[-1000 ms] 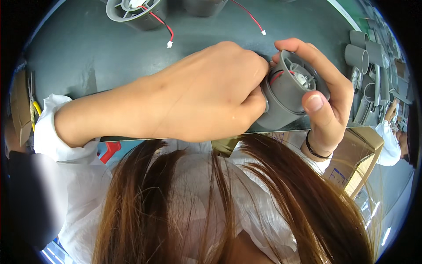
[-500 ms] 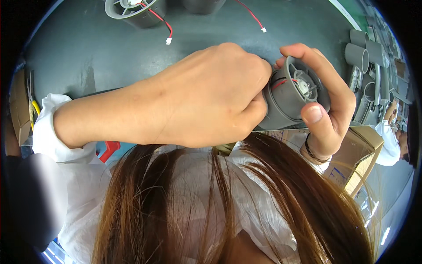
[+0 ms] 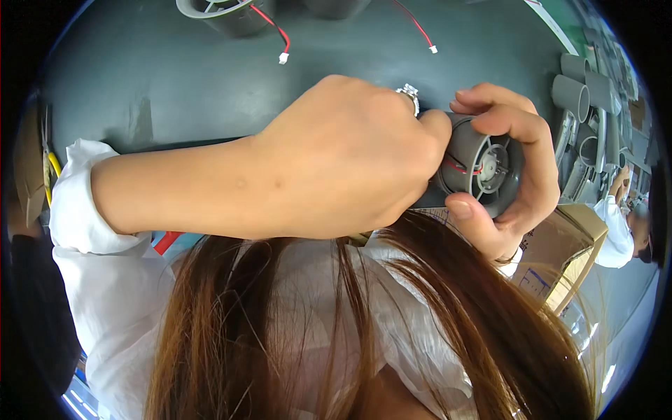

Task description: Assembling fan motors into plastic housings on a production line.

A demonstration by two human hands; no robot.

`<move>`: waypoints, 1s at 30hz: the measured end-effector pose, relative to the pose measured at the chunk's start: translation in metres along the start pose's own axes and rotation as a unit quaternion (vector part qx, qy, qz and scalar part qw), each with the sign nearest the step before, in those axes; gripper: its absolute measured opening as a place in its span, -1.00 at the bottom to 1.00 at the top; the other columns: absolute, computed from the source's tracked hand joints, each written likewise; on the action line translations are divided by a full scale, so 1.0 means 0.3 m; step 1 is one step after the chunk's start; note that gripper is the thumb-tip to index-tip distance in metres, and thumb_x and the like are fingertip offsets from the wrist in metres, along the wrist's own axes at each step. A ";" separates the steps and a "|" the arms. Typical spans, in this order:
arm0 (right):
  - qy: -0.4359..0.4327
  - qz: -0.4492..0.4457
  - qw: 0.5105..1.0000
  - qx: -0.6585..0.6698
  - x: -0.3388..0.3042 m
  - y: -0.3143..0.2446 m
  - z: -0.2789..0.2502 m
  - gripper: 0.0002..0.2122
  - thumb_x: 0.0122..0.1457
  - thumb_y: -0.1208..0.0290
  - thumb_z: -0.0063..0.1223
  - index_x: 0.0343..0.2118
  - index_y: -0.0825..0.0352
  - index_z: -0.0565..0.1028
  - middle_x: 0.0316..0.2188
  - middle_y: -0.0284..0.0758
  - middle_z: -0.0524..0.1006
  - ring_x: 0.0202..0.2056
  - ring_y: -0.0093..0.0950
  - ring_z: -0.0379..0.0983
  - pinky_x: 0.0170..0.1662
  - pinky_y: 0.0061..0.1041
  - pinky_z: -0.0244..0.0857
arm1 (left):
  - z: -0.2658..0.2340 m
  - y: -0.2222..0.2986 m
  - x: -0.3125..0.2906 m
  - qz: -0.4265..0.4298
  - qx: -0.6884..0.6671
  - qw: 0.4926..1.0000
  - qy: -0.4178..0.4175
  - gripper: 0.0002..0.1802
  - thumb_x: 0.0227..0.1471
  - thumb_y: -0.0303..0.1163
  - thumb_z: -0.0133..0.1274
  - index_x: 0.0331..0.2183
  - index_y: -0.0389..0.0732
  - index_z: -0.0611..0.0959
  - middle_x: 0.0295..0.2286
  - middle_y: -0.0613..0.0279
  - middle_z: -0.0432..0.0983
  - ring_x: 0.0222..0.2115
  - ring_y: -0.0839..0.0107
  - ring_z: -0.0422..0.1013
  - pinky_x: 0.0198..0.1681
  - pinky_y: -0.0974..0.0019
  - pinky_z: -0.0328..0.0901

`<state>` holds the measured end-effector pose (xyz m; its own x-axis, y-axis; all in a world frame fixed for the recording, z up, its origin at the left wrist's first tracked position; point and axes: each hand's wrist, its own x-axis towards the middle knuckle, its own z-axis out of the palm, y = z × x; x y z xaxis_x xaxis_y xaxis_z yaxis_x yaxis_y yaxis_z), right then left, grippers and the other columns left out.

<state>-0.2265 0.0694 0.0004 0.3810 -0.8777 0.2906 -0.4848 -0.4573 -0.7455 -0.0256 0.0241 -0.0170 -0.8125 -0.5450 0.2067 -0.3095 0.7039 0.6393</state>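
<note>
The left hand (image 3: 350, 157) is closed around the rear of a grey cylindrical fan housing (image 3: 472, 164), held above the table's near edge. The right hand (image 3: 514, 168) curls around its open end, thumb and fingers pinching the rim. I judge the thin red wire (image 3: 456, 168) inside could snag or get pinched if either hand twists.

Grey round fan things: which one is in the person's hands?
The grey fan housing gripped between the left hand and right hand. The other housing lies untouched on the table's far edge.
</note>
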 end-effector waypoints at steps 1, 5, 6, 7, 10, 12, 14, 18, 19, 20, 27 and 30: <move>-0.003 -0.001 1.000 0.002 0.000 0.002 0.006 -0.44 -0.16 0.14 0.27 -0.22 0.49 0.33 -0.15 0.03 0.38 -0.16 -0.29 0.35 -0.03 -0.34 0.20 | 0.004 -0.003 -0.004 0.009 -0.005 1.000 0.008 -0.84 -0.21 -0.54 0.06 -0.46 -0.30 0.46 -0.69 0.14 0.31 -0.69 0.18 0.31 -0.66 0.17 0.19; -0.005 -0.013 1.000 -0.005 -0.005 0.005 0.013 -0.43 -0.13 0.16 0.25 -0.18 0.50 0.32 -0.16 0.03 0.38 -0.16 -0.26 0.36 -0.04 -0.30 0.20 | 0.007 -0.019 -0.025 0.046 0.005 0.999 0.022 -0.84 -0.23 -0.53 0.10 -0.49 -0.28 0.47 -0.68 0.20 0.31 -0.69 0.23 0.32 -0.67 0.20 0.19; -0.012 -0.010 1.000 -0.012 -0.003 -0.001 0.009 -0.43 -0.13 0.17 0.24 -0.17 0.50 0.31 -0.17 0.04 0.38 -0.16 -0.24 0.37 -0.03 -0.29 0.20 | 0.008 -0.016 -0.026 0.045 0.004 0.999 0.023 -0.84 -0.23 -0.53 0.10 -0.49 -0.28 0.47 -0.68 0.20 0.31 -0.69 0.23 0.32 -0.67 0.20 0.19; -0.018 -0.007 1.000 -0.019 -0.002 -0.003 0.005 -0.43 -0.12 0.18 0.23 -0.15 0.51 0.31 -0.19 0.04 0.37 -0.15 -0.23 0.37 -0.03 -0.28 0.21 | 0.011 -0.011 -0.027 0.036 0.015 0.999 0.028 -0.84 -0.24 -0.52 0.12 -0.50 -0.28 0.47 -0.67 0.21 0.31 -0.69 0.24 0.32 -0.68 0.22 0.20; -0.021 -0.041 0.999 0.003 -0.006 0.022 -0.001 -0.43 -0.10 0.20 0.22 -0.14 0.53 0.29 -0.18 0.06 0.36 -0.13 -0.20 0.36 -0.02 -0.26 0.21 | 0.004 -0.001 -0.023 0.032 0.048 0.998 0.016 -0.82 -0.25 -0.48 0.15 -0.53 -0.27 0.46 -0.67 0.23 0.31 -0.68 0.27 0.33 -0.68 0.26 0.20; -0.029 -0.038 0.999 0.009 -0.006 0.025 -0.012 -0.44 -0.09 0.20 0.21 -0.14 0.53 0.29 -0.17 0.06 0.35 -0.12 -0.19 0.36 -0.02 -0.25 0.21 | 0.000 0.003 -0.015 0.035 0.072 0.997 -0.001 -0.81 -0.26 -0.46 0.16 -0.54 -0.27 0.46 -0.66 0.23 0.31 -0.68 0.29 0.33 -0.69 0.28 0.21; -0.035 -0.035 0.999 0.015 -0.008 0.039 -0.024 -0.44 -0.09 0.21 0.20 -0.14 0.54 0.29 -0.17 0.07 0.34 -0.12 -0.18 0.35 -0.03 -0.24 0.22 | 0.004 0.005 -0.002 0.073 0.115 0.990 0.035 -0.79 -0.35 -0.44 0.15 -0.58 -0.28 0.46 -0.68 0.23 0.28 -0.67 0.34 0.33 -0.71 0.31 0.21; -0.041 -0.050 0.997 0.032 -0.010 0.050 -0.039 -0.44 -0.10 0.22 0.19 -0.14 0.55 0.28 -0.17 0.06 0.34 -0.12 -0.18 0.35 -0.02 -0.24 0.21 | 0.027 0.039 0.017 0.071 0.207 0.974 0.061 -0.78 -0.46 -0.41 0.10 -0.61 -0.27 0.45 -0.70 0.24 0.27 -0.67 0.38 0.32 -0.73 0.32 0.20; -0.034 -0.035 0.998 0.030 -0.009 0.048 -0.037 -0.44 -0.10 0.23 0.19 -0.14 0.56 0.29 -0.18 0.06 0.35 -0.13 -0.18 0.35 -0.02 -0.24 0.21 | 0.037 0.041 0.021 0.072 0.220 0.970 0.074 -0.78 -0.49 -0.41 0.08 -0.63 -0.26 0.44 -0.71 0.25 0.27 -0.67 0.38 0.32 -0.73 0.33 0.20; -0.032 -0.035 0.998 0.032 -0.008 0.054 -0.038 -0.44 -0.10 0.23 0.19 -0.14 0.56 0.29 -0.18 0.06 0.35 -0.13 -0.18 0.35 -0.02 -0.24 0.21 | 0.044 0.040 0.021 0.074 0.233 0.966 0.087 -0.79 -0.52 -0.41 0.06 -0.65 -0.26 0.43 -0.71 0.25 0.26 -0.68 0.39 0.32 -0.74 0.34 0.20; 0.000 -0.035 0.999 0.014 -0.007 0.035 -0.011 -0.47 -0.10 0.23 0.19 -0.18 0.57 0.31 -0.22 0.04 0.38 -0.17 -0.24 0.37 -0.05 -0.30 0.24 | 0.019 0.017 0.021 0.099 0.167 0.980 0.034 -0.80 -0.51 -0.44 0.06 -0.63 -0.26 0.44 -0.67 0.24 0.30 -0.67 0.39 0.32 -0.73 0.35 0.20; 0.031 -0.043 0.999 -0.009 -0.002 0.022 0.012 -0.49 -0.10 0.22 0.19 -0.21 0.57 0.33 -0.26 0.03 0.41 -0.20 -0.25 0.40 -0.08 -0.33 0.27 | 0.014 0.005 -0.001 0.108 0.141 0.984 0.015 -0.79 -0.47 -0.45 0.09 -0.60 -0.25 0.45 -0.62 0.24 0.34 -0.64 0.37 0.34 -0.71 0.33 0.21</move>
<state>-0.2271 0.0673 -0.0070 0.3726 -0.8423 0.3895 -0.4661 -0.5328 -0.7063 -0.0279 0.0274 -0.0192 -0.8607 -0.3793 0.3395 -0.2597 0.9008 0.3479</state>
